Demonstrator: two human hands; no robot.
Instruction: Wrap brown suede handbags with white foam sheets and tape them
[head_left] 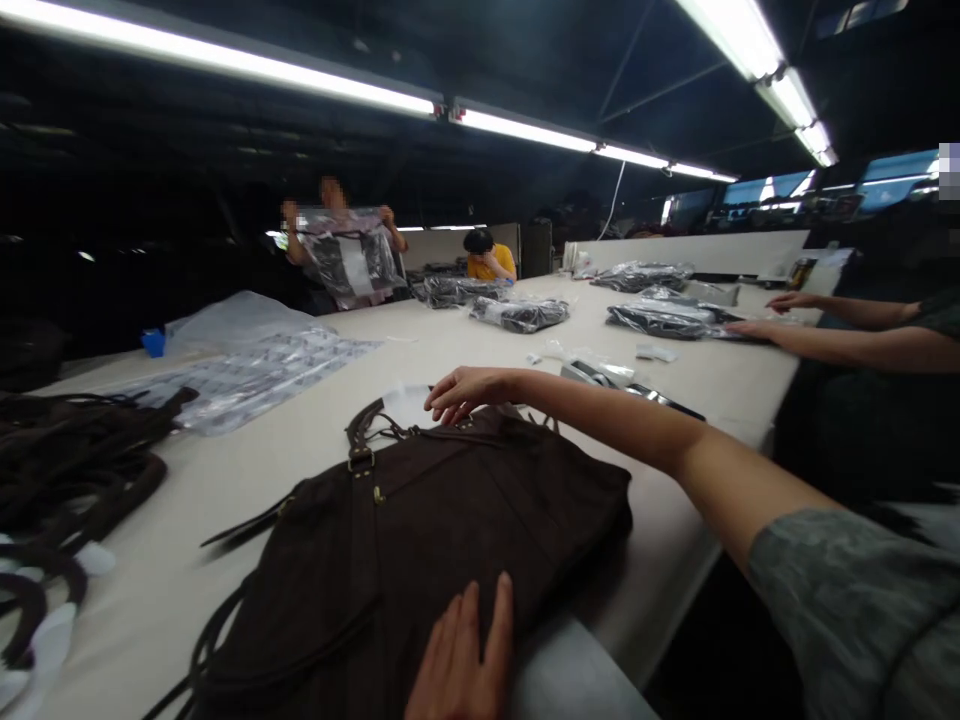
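Observation:
A dark brown handbag (450, 510) lies on the table in front of me, with brass-coloured fittings and straps trailing to its left. My left hand (461, 655) rests flat on the bag's near side, fingers stretched out. My right hand (469, 392) reaches across to the bag's top edge. Its fingers are loosely bent and apart, close to a carrying handle (366, 425); whether they touch it I cannot tell. White paper (407, 405) shows behind the handle. Part of the bag's top is hidden by my right hand.
Brown straps (82, 465) are heaped at the left. Clear plastic bags (262, 365) lie beyond them. Several plastic-wrapped packages (521, 313) sit farther back. Two people are across the table, one holding up a wrapped bag (352, 260). Another person's hands (765, 325) touch a package at right.

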